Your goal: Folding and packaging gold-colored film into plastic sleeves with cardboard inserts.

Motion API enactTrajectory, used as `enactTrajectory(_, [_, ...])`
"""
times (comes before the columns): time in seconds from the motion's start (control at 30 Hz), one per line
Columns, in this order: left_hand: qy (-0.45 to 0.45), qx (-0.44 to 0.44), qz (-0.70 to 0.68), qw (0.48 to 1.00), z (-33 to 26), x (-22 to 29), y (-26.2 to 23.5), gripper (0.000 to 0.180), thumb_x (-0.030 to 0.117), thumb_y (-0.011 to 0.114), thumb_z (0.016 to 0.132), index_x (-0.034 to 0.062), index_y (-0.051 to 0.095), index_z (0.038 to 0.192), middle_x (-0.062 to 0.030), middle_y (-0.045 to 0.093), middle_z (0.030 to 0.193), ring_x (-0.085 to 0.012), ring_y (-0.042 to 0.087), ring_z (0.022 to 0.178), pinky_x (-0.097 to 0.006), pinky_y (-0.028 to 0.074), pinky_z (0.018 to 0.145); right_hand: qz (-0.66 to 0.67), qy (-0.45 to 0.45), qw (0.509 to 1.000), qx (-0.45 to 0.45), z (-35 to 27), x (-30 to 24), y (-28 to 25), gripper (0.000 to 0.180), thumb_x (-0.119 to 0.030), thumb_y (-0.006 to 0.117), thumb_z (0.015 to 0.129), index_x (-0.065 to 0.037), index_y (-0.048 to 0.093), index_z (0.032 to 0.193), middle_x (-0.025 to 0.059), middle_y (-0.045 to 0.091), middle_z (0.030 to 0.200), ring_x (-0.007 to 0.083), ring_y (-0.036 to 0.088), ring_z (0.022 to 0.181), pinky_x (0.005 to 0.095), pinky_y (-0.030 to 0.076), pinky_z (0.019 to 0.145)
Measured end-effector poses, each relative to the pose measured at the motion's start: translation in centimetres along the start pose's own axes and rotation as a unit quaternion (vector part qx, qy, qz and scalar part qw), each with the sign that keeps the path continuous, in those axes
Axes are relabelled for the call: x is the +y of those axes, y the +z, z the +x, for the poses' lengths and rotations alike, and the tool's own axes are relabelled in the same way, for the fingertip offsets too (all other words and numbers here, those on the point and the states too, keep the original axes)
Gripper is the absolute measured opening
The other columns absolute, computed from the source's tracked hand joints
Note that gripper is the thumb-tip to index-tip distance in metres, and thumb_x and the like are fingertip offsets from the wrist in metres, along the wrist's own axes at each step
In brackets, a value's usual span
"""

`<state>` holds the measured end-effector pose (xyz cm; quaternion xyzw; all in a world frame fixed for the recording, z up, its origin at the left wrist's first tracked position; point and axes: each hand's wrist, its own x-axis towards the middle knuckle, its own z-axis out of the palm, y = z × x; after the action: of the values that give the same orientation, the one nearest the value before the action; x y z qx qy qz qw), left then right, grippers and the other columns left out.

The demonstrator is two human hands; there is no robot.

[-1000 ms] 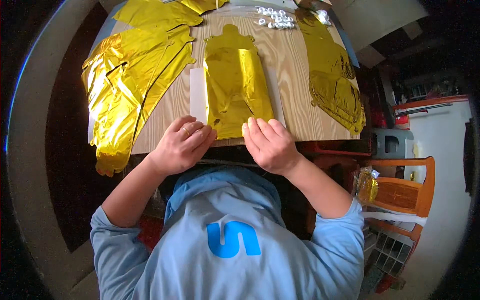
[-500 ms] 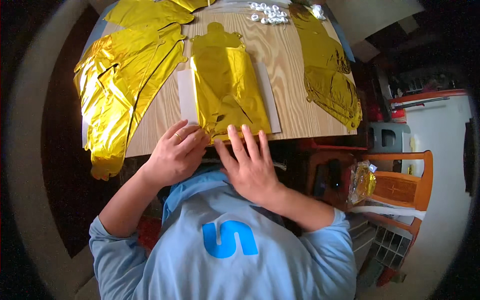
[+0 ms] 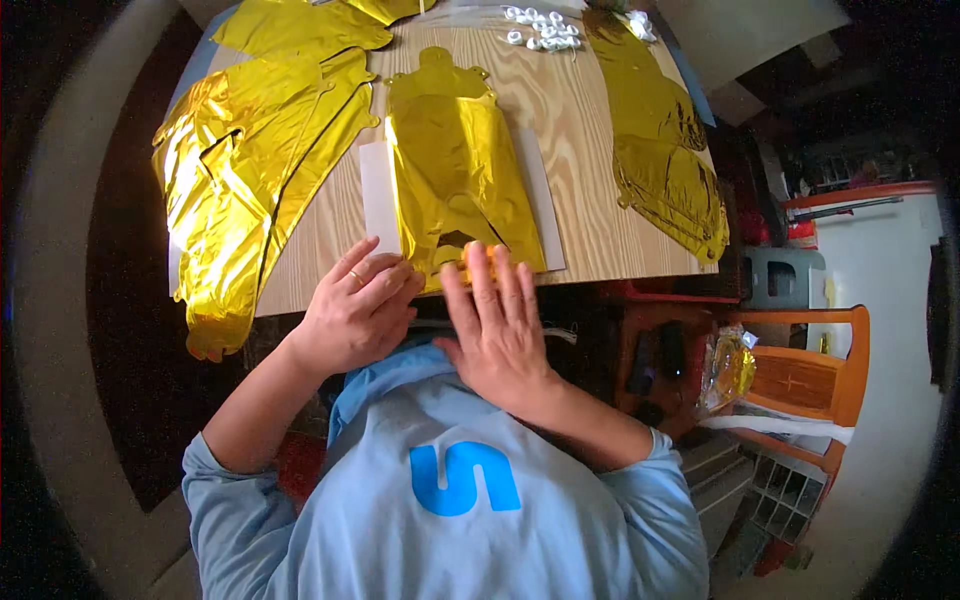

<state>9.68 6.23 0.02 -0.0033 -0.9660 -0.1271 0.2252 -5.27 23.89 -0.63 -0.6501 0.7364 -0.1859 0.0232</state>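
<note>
A flat gold foil balloon (image 3: 455, 160), folded into a long panel with a tabbed far end, lies on a pale card (image 3: 380, 195) at the table's near edge. At its near left corner is my left hand (image 3: 360, 305), fingers bent and closed on the foil's edge; its thumb is mostly hidden. A ring shows on one of its fingers. My right hand (image 3: 500, 335) rests open, fingers stretched out and slightly apart, on the near edge of the same balloon. The foil there is creased and partly covered by the fingers.
More flat gold foil balloons (image 3: 255, 170) spread over the left of the table and past its near edge. Another gold balloon (image 3: 665, 180) lies along the right side. Several small white ribbon coils (image 3: 545, 30) sit at the back. A wooden chair (image 3: 800, 375) stands at right, holding a clear bag.
My right hand has slid slightly left and away from me over the foil, its fingers closer together. My left hand has stayed at the corner. The view has shifted slightly.
</note>
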Motion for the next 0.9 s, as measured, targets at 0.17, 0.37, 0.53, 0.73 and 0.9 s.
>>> enactTrajectory(0.17, [-0.022,-0.034,-0.03,0.999,1.8,-0.2,-1.8,0.045,0.014,0.071,0.076,0.0046,0.068,0.121,-0.0119,0.064,0.122,-0.0322,0.06,0.119,-0.055,0.04,0.112,-0.064,-0.023,0.998,-0.015,0.2,-0.2,1.0,0.081,-0.036,0.067,0.088,-0.01,0.032,0.156,0.0306,0.029,0.156,0.0541,0.027,0.143,0.0696,0.021,0.116])
enactTrajectory(0.37, [0.011,-0.12,-0.087,0.989,4.2,-1.6,1.3,0.08,0.055,0.054,0.096,0.0019,0.037,0.153,-0.02,0.037,0.158,-0.0383,0.03,0.149,-0.053,0.022,0.122,-0.054,-0.024,0.998,-0.008,-0.2,0.1,2.0,0.06,-0.031,0.056,0.095,-0.012,0.042,0.151,0.0307,0.03,0.154,0.0538,0.028,0.143,0.0742,0.021,0.113])
enactTrajectory(0.53, [-0.007,-0.141,0.096,0.985,7.0,-9.6,2.2,0.08,0.058,0.047,0.099,0.002,0.034,0.154,-0.0192,0.029,0.163,-0.0357,0.026,0.151,-0.051,0.019,0.123,-0.117,-0.033,0.993,0.007,0.2,0.0,1.3,0.076,-0.032,0.075,0.081,-0.024,0.045,0.15,0.028,0.029,0.155,0.0503,0.032,0.14,0.0725,0.028,0.109])
enactTrajectory(0.73, [0.141,0.003,0.033,0.989,10.3,-8.8,3.7,0.074,0.047,0.06,0.096,0.0076,0.037,0.154,-0.0168,0.038,0.158,-0.0344,0.034,0.148,-0.055,0.022,0.121,-0.112,-0.032,0.993,-0.003,0.5,0.0,1.1,0.059,-0.024,0.06,0.092,-0.024,0.047,0.149,0.0273,0.03,0.154,0.0505,0.032,0.139,0.0727,0.029,0.109])
enactTrajectory(0.9, [0.171,-0.216,-0.04,0.96,12.0,-6.2,5.1,0.082,0.063,0.04,0.099,0.0094,0.026,0.159,-0.0123,0.025,0.166,-0.0308,0.021,0.154,-0.052,0.015,0.124,-0.11,-0.034,0.993,-0.033,0.1,0.2,0.9,0.061,-0.021,0.054,0.093,-0.024,0.042,0.152,0.0287,0.032,0.152,0.0531,0.031,0.139,0.0754,0.024,0.109])
